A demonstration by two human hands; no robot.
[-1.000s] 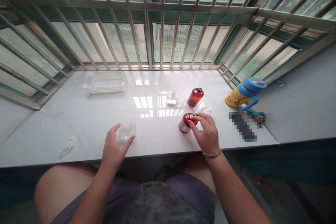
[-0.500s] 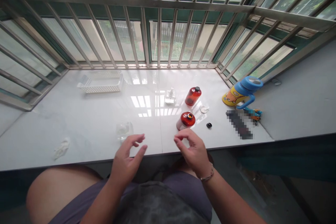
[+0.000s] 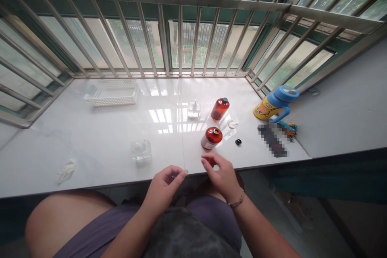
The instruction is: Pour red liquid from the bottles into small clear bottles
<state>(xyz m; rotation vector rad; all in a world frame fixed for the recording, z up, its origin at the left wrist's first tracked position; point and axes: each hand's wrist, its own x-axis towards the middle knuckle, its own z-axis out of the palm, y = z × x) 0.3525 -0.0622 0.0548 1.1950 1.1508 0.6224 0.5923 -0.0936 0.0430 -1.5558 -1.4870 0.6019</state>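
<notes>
My left hand (image 3: 166, 185) is closed in a pinch near the front edge of the white countertop (image 3: 102, 149). A small pale, translucent piece (image 3: 185, 172) shows at its fingertips; its kind is unclear. My right hand (image 3: 220, 173) hovers at the counter edge with loosely curved fingers. Its thumb and forefinger tips are close but apart, with nothing visible between them. Just beyond it stands an uncapped red-brown bottle (image 3: 211, 138). A black cap (image 3: 238, 142) lies to the right of this bottle. Left of my hands is a clear plastic container (image 3: 140, 152).
A capped red bottle (image 3: 220, 109), a clear glass bottle (image 3: 194, 110) and a crumpled tissue (image 3: 232, 123) are farther back. A white basket (image 3: 113, 98) sits back left, another tissue (image 3: 67, 171) front left. A blue-yellow cup (image 3: 275, 102) stands right. Metal bars (image 3: 163, 40) line the window.
My left hand has moved right, away from the clear container, and its fingers have closed on the small translucent piece. My right hand has barely moved. The view has shifted slightly.
</notes>
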